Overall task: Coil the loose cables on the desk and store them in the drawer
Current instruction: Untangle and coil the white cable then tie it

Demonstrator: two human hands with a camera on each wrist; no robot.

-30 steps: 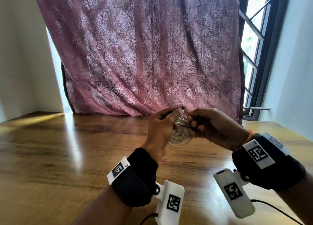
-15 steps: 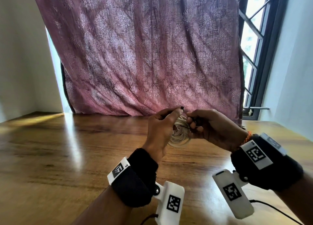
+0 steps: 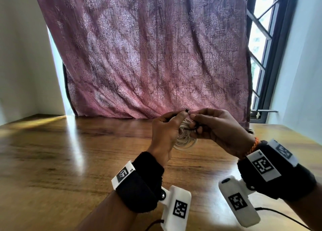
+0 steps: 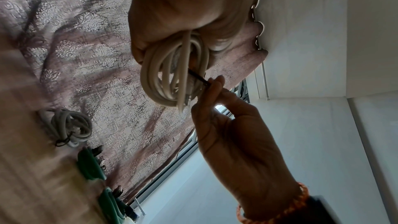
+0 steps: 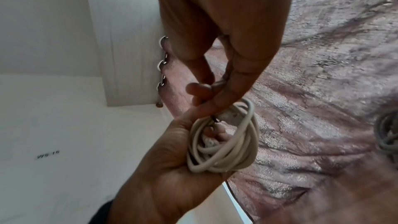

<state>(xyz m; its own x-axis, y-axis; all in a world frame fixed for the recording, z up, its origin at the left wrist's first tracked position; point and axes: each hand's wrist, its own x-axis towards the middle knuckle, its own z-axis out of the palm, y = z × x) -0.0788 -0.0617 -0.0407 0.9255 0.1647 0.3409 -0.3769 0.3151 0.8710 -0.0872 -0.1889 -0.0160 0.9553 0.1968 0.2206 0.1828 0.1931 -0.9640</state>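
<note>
A coil of white cable (image 3: pixel 185 141) is held above the wooden desk (image 3: pixel 69 161), in front of the curtain. My left hand (image 3: pixel 176 120) grips the coil (image 4: pixel 174 74) with fingers curled round its loops, the thumb on top. My right hand (image 3: pixel 193 122) pinches a thin black tie (image 4: pixel 198 78) that passes through the coil. In the right wrist view the right hand (image 5: pixel 206 94) meets the left hand (image 5: pixel 172 159) at the top of the coil (image 5: pixel 224 144). One end of the black tie (image 3: pixel 187 111) sticks up by the left thumb. No drawer is in view.
A second white cable coil (image 4: pixel 66 125), bound with a black tie, lies on the desk beside the curtain (image 3: pixel 148 56). Green cable bundles (image 4: pixel 90 166) lie further along that edge. A window (image 3: pixel 261 56) stands at the right.
My right hand's fingertips have risen and moved left, closer to the left thumb at the top of the coil. The left hand and the coil have stayed nearly still.
</note>
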